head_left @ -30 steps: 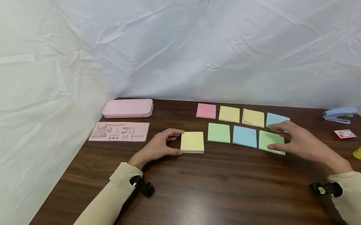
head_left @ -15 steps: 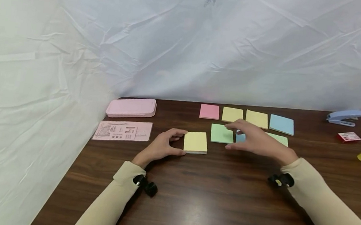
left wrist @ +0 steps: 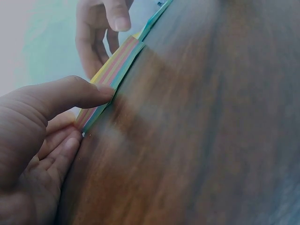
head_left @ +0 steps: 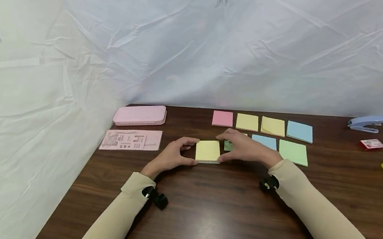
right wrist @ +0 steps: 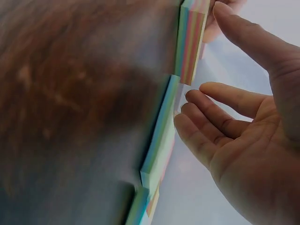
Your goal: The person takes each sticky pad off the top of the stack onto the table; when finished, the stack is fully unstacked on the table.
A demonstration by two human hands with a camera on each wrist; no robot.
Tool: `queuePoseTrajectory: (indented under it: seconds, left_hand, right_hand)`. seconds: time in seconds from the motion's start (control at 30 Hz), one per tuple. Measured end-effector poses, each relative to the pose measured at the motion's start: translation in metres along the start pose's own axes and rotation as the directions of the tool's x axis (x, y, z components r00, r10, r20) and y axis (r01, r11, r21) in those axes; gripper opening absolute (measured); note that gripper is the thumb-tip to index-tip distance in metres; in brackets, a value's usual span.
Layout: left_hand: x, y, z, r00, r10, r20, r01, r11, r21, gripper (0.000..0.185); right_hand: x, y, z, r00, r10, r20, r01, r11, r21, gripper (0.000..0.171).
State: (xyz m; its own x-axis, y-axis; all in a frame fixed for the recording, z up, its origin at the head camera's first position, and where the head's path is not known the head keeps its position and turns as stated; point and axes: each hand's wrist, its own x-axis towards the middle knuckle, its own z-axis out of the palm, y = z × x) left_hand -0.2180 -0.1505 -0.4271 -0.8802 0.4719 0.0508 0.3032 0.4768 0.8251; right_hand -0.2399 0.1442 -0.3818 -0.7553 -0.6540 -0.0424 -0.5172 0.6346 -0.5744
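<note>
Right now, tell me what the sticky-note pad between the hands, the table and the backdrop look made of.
Sticky-note pad: stacked paper, matte; the wrist views show thin layered sheets in pastel stripes along its edge. Table: dark brown wood or wood-look laminate, semi-gloss; grain lines and a soft light sheen show. Backdrop: thin white sheet, probably plastic or paper film; sharp creases and wrinkles run across it.

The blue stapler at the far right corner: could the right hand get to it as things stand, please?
Probably yes: the right hand is at the yellow pad, holding nothing, and only bare table lies towards the stapler.
</note>
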Motion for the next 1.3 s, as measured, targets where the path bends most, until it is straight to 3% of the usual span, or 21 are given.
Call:
queuePoseTrajectory:
  seconds: [0.43,0.83,1.1,1.3]
  left_hand:
    - [-0.001,-0.002,0.0,1.0,0.0,-0.005,0.0,1.0,-0.006,0.073]
    - [0.0,-0.003,0.0,1.0,0.003,-0.002,-0.003,1.0,-0.008,0.073]
    - [0.002,-0.003,0.001,0.996,0.086,0.004,-0.086,0.996,-0.024,0.067]
    - [0.001,-0.002,0.0,0.996,0.087,0.006,-0.087,0.996,-0.012,0.067]
  right_hand:
    - [0.006,0.001,0.005,0.999,0.025,0.041,-0.023,0.999,-0.041,0.076]
    - [0.0,0.002,-0.002,0.999,-0.002,-0.049,0.003,1.0,0.003,0.073]
    - [-0.016,0.012,-0.017,0.995,0.018,-0.1,-0.012,0.998,0.056,0.073]
    - [-0.041,0.022,-0.034,0.99,0.053,-0.129,-0.043,0.996,0.073,0.078]
